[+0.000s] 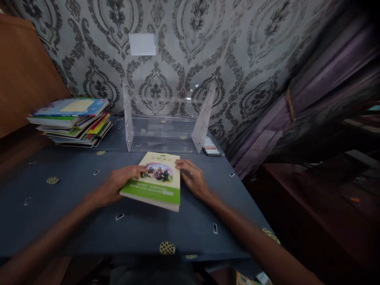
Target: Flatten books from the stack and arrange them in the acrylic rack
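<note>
Between my two hands is a paperback book, its cream and green cover facing up with a picture of several figures. My left hand grips its left edge, thumb on the cover and the other fingers hidden beneath. On the opposite side, my right hand is closed at the upper right edge, fingertips against the cover. The near edge of the book looks raised off the cloth. Just beyond it stands a clear acrylic rack with no books in it.
A stack of books lies at the back left of the table, which has a dark blue patterned cloth. Right of the rack is a small blurred-out item. A purple curtain hangs at the right, and a patterned wall stands behind.
</note>
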The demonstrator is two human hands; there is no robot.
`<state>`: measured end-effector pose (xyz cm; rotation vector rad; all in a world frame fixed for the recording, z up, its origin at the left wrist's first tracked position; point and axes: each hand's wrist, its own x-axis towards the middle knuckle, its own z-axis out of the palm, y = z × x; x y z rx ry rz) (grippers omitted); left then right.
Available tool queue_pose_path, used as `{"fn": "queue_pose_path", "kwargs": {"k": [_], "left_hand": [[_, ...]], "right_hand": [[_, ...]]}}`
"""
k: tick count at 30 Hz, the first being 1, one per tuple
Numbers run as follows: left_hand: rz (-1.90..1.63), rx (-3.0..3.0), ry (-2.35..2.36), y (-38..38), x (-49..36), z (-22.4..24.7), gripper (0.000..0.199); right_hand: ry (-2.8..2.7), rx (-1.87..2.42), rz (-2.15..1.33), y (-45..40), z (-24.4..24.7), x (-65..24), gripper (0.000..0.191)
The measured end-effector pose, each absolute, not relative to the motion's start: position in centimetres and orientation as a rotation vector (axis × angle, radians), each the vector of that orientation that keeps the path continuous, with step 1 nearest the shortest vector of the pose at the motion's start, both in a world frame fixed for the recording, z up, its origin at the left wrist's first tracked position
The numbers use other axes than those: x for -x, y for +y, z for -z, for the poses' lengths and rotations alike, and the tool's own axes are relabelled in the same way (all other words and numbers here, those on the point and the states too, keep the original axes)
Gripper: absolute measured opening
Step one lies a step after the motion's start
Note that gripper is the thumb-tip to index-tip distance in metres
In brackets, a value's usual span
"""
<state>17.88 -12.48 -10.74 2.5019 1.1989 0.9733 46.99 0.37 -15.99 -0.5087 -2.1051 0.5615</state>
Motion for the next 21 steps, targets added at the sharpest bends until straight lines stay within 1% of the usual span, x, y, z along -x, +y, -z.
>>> {"fn": "queue_pose_path", "kwargs": {"k": [2, 6, 9, 13, 15, 19, 21], "left_hand": [[-0.742, -2.621, 1.241, -13.4, -18.3, 12.0, 0.013], [-0.365, -2.714, 1.364, -14.1, -18.9, 13.9, 0.036], [-0.229, -2.754, 1.392, -14.2, -18.9, 14.6, 0.050], [-0.160, -2.800, 1.353, -14.1, -18.7, 14.5, 0.061], [-0.188, -2.819, 1.372, -13.9, -19.0, 14.3, 0.058], [-0.356, -2.852, 1.453, -13.2, -20.1, 14.0, 0.033], [-0.482, -2.857, 1.470, -13.0, -20.6, 14.0, 0.028]], "right_hand": [[-2.186, 0.481, -0.508, 0.2, 16.8, -47.5, 0.018], [-2.328, 0.464, -0.408, 0.4, 17.6, -48.2, 0.022], [-2.472, 0.441, -0.336, 0.8, 17.0, -48.4, 0.028], [-2.630, 0.469, -0.311, 0.4, 15.5, -46.4, 0.032], [-2.645, 0.476, -0.379, -0.2, 14.9, -43.9, 0.035], [-2.760, 0.360, -0.464, -0.7, 15.0, -37.9, 0.042], [-2.758, 0.428, -0.479, -0.2, 15.4, -36.0, 0.044]]}}
